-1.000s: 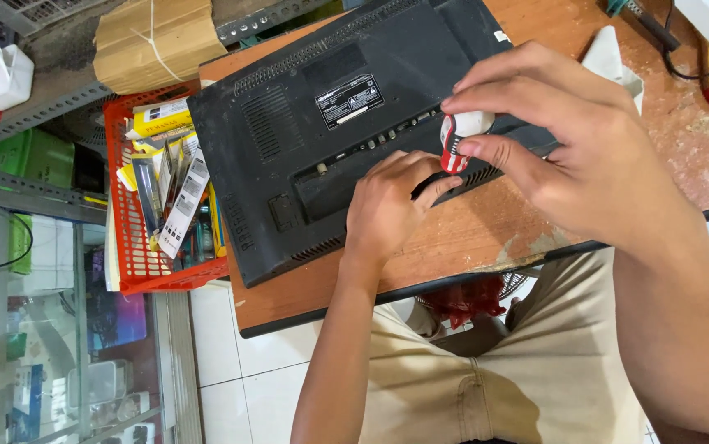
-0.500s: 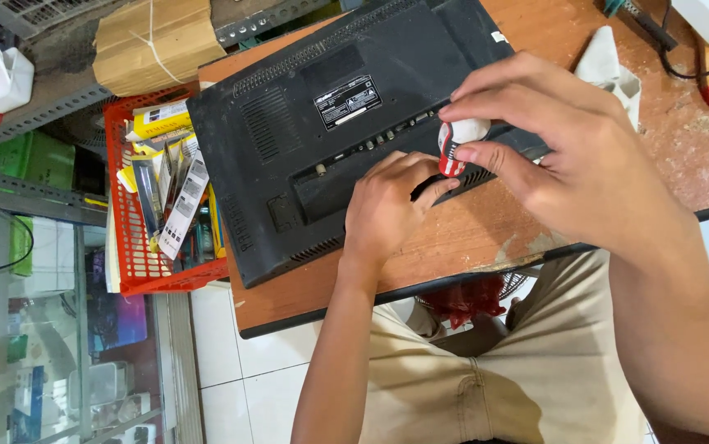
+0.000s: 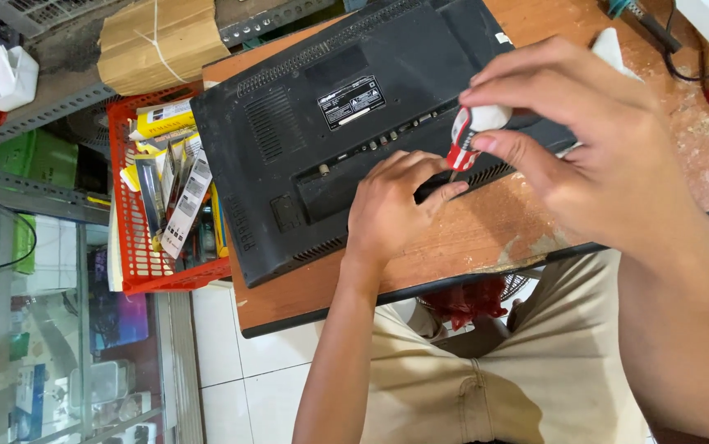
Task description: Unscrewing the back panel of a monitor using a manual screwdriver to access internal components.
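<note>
A screwdriver with a red-and-white handle (image 3: pixel 468 136) stands nearly upright over the lower edge of a black flat-screen television (image 3: pixel 354 123) that lies face down on the wooden counter (image 3: pixel 486 230). The right hand (image 3: pixel 572 140) has its fingers and thumb curled around the top of the handle, pinching it from above. The tool's thin shaft runs down toward the back panel, where its tip is hidden behind the left hand's fingers.

The left hand (image 3: pixel 391 205) lies flat on the television's rear cover, just beside the shaft, fingers loosely bent and pressed against the panel near a row of small connector ports; it grasps nothing. The back panel has vent slots along its top and side edges and a white-and-black rating label (image 3: pixel 351 102) near its middle.

The counter's worn reddish-brown top is scuffed and pale in patches near its front edge. To the television's left, touching its corner, a red plastic basket (image 3: pixel 128 247) holds packaged items in yellow, white and grey. Beyond the basket lies a folded piece of cardboard tied with string (image 3: pixel 161 41). At the far right of the counter are a black cable (image 3: pixel 683 70) and a crumpled white cloth (image 3: pixel 609 45). Below the counter edge are the person's beige trousers (image 3: pixel 470 386) and white floor tiles (image 3: pixel 239 362).
</note>
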